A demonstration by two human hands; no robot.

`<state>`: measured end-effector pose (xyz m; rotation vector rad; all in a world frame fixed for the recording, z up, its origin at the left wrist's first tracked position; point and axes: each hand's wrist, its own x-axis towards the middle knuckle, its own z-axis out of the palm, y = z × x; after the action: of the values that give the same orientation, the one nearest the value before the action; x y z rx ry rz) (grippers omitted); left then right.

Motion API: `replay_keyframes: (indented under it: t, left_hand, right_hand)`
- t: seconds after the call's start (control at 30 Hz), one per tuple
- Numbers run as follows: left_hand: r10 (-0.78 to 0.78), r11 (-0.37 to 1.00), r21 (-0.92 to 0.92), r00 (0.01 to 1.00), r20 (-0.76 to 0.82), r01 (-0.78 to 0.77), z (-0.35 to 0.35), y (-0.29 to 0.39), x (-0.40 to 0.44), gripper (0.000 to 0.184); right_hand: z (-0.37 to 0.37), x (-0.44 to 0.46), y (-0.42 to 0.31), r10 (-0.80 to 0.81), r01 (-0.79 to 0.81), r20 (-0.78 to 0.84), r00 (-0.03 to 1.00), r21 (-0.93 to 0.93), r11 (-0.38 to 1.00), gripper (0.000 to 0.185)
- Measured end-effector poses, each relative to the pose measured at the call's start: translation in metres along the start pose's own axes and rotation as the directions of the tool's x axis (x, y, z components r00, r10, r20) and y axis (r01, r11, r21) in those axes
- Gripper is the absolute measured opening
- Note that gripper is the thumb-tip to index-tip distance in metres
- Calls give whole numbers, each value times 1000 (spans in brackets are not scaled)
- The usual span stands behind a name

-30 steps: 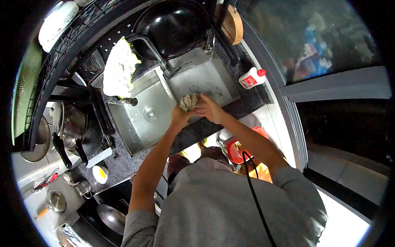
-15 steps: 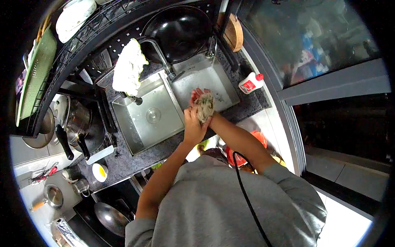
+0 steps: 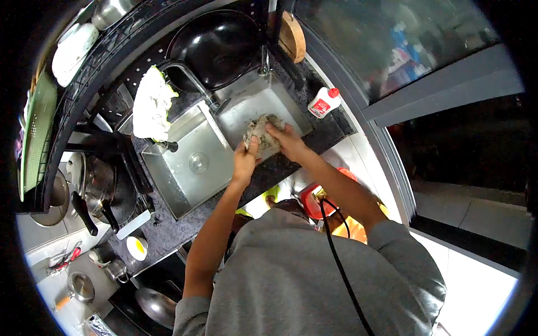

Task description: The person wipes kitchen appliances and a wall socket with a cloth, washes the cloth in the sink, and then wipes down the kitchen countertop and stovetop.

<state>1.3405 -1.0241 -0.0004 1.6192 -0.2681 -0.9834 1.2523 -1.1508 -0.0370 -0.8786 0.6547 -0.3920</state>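
Note:
A crumpled, greyish-beige cloth [image 3: 262,133] is held between my two hands over the front of the right basin of the steel sink [image 3: 186,168]. My left hand [image 3: 245,160] grips its left side, with the thumb on top. On its right side, my right hand [image 3: 286,141] has its thumb and fingers closed on the fabric. The black faucet [image 3: 193,77] arches above the divider between the two basins, behind my hands.
A large black wok [image 3: 214,49] stands behind the sink. A white cloth [image 3: 152,105] hangs left of the faucet, and a white bottle with a red cap [image 3: 324,103] is at the right. Pots [image 3: 98,178] and a small bowl [image 3: 137,247] sit at the left.
The cloth has gone from a compact bundle to a looser, wider spread. My hands have moved apart to its two sides, and the camera view has shifted slightly.

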Motion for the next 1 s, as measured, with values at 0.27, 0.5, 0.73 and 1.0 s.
replay_keyframes:
  t: [0.27, 0.5, 0.73, 1.0]
  left_hand:
    - [-110, 993, 8, 935, 336, 114, 17, -28, -10, 41]
    - [-272, 962, 74, 934, 233, 262, -31, -79, -14, 37]
    - [-340, 938, 100, 938, 63, 333, -86, -105, -49, 36]
    - [-402, 914, 34, 913, -68, 405, -138, -147, -85, 30]
  right_hand:
    - [-98, -44, -12, -588, 537, 489, 644, -837, -107, 26]
    - [-169, -45, -38, -464, 104, -191, 865, -837, 537, 28]
    - [-215, -28, 1, -360, 0, 167, 918, -908, -420, 58]
    - [-195, -27, 43, -518, 152, 240, 821, -967, -206, 50]
